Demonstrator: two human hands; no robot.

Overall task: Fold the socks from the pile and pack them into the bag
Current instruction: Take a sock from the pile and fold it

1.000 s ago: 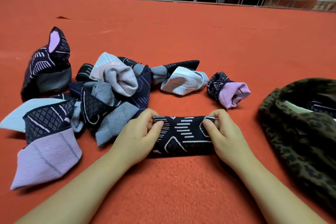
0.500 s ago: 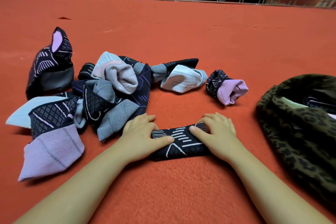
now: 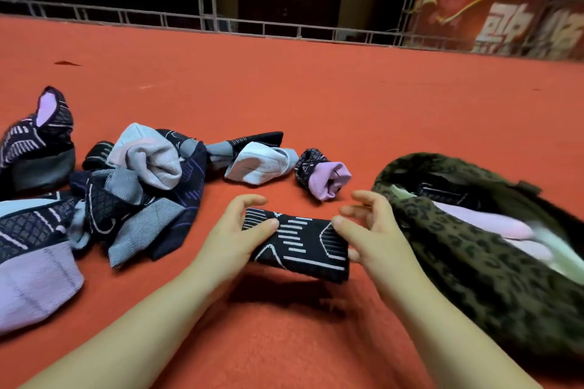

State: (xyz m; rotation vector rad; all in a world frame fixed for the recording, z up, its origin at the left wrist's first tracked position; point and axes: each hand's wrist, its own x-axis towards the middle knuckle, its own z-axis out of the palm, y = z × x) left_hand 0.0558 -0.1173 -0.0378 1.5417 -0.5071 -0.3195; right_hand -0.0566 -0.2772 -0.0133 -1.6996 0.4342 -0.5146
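Near the middle of the red carpet, a folded black sock with white line patterning sits lifted a little off the floor, a shadow under it, held between both hands. The left hand grips its left end, thumb on top and fingers curled behind; the right hand pinches the right end with the thumb, its other fingers spread and blurred, so how firmly they close is hard to judge. Just right of that hand lies the leopard-print bag, its mouth open toward the left, with pale pink and pale green cloth showing inside; the bag's rim is nearly touching the right wrist. To the left sprawls the sock pile, dark patterned and grey pieces tangled together, its nearest edge close beside the left forearm. A lilac-cuffed sock lies at the near left, and a dark sock with a pink lining stands at the far left. Just beyond the hands, a rolled sock with a lilac end rests alone, and a pale blue sock lies to its left. Open carpet stretches far behind these to a metal railing, and bare carpet lies near, between the forearms.
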